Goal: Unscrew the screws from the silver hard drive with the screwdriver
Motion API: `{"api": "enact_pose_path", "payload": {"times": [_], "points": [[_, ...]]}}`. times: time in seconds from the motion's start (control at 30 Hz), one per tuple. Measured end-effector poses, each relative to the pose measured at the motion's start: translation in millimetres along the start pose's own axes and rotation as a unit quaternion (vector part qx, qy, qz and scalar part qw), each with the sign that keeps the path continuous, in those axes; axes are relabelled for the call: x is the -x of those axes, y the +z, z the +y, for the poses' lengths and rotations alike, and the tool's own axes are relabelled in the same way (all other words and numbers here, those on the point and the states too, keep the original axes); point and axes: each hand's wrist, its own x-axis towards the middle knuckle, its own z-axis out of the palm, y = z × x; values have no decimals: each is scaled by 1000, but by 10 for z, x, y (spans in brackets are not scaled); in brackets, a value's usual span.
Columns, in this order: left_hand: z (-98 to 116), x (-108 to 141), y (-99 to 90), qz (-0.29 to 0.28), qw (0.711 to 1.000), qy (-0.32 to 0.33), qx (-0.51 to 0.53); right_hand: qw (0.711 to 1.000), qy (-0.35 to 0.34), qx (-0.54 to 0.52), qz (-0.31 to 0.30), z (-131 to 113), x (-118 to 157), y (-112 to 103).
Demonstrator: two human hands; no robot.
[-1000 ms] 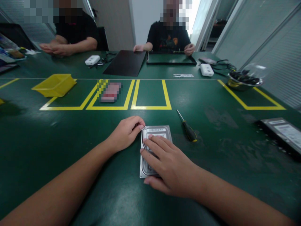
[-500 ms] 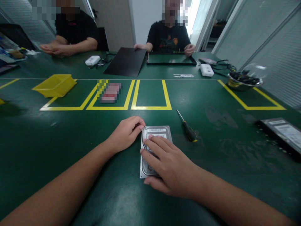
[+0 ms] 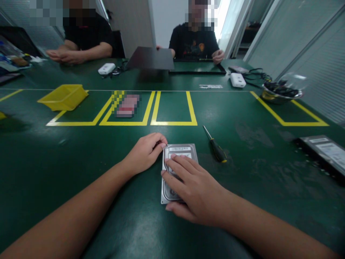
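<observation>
A silver hard drive (image 3: 167,196) with a white label lies flat on the green table in front of me. My right hand (image 3: 188,183) rests across its top, fingers over the label and thumb by the near edge, holding it. At the drive's far left corner, the thumb and forefinger of my left hand (image 3: 149,151) are pinched together. Whatever is between those fingertips is too small to make out. To the right of the drive lies a screwdriver (image 3: 217,149) with a black and yellow handle, its tip pointing away from me.
Yellow tape outlines (image 3: 174,123) mark the table beyond my hands. A yellow bin (image 3: 63,99) sits at left, and a metal bowl of dark parts (image 3: 281,91) at right. Another drive (image 3: 326,147) lies far right. Two people sit opposite, one holding a dark panel (image 3: 152,59) above the table.
Across the table, a person's hand has raised and tilted the dark panel off the surface. Both my hands and the hard drive look the same.
</observation>
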Motion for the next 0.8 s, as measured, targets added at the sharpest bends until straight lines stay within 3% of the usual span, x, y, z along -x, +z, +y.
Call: {"api": "enact_pose_path", "payload": {"times": [0.8], "points": [[-10,-2,16,4,1000,-2,2,1000,3,-3,-11,2,4,-2]]}}
